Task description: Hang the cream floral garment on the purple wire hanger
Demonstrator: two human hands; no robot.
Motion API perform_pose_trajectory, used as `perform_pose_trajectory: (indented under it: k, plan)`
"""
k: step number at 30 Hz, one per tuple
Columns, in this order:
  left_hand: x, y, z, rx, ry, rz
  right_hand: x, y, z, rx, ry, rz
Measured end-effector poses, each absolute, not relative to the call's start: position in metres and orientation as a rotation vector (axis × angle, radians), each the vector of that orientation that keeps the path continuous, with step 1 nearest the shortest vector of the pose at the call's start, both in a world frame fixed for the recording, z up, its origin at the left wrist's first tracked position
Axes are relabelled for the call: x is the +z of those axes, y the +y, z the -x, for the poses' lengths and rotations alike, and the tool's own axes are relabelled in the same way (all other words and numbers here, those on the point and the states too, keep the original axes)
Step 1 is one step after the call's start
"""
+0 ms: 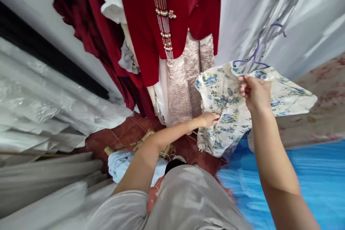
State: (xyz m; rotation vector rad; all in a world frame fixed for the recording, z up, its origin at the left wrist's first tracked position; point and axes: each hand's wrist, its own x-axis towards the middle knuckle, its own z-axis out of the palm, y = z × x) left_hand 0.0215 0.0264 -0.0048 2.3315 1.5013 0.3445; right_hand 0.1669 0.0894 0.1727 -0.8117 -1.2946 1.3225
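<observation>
Nearest, wearer: a grey top seen from above, with two bare arms stretched forward.
Right hand: the right hand grips the neckline of a floral blouse, fingers curled at the collar edge.
Left hand: the left hand pinches the front of the blouse lower down, on its left side as pictured.
Blouse: cream with blue flowers, held up ahead and to the right, on a purple hanger whose hook points up and away; whether the hook rests on anything, I cannot tell.
Low right: bright blue gauzy fabric, below the blouse.
Floor: reddish tiles, with a light blue cloth near the left arm.
Left side: white lacy garments hanging in folds.
Beyond: a red garment with a beaded tassel, and a shiny pale pink garment showing beneath it.
Upper right: white drapery behind the hanger.
</observation>
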Motion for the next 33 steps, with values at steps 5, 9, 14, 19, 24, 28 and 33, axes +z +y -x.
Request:
perform_pose_trajectory:
  k: [5, 9, 14, 19, 24, 28, 33]
  plan:
    - [0.05, 0.064, 0.005, 0.315, 1.451, -2.71, 0.156, 0.076, -0.177, 1.291, -1.356, 0.824]
    - [0.094, 0.077, 0.001, 0.81, 1.456, -2.93, 0.151, 0.075, -0.18, 1.263, -1.387, 0.826]
    - [0.14, 0.079, 0.008, 1.362, 1.577, -2.815, 0.151, 0.075, -0.182, 1.124, -1.484, 0.772]
    - [0.16, 0.083, 0.014, 1.518, 1.57, -2.709, 0.155, 0.073, -0.174, 1.042, -1.517, 0.786]
    - [0.161, 0.093, 0.009, 1.384, 1.178, -2.928, 0.148, 0.074, -0.161, 1.038, -1.434, 0.826]
    - [0.177, 0.102, 0.014, 1.29, 1.092, -2.921, 0.141, 0.073, -0.161, 1.039, -1.35, 0.89]
    - [0.191, 0.104, 0.018, 1.009, 0.929, -3.07, 0.144, 0.074, -0.158, 1.012, -1.334, 0.872]
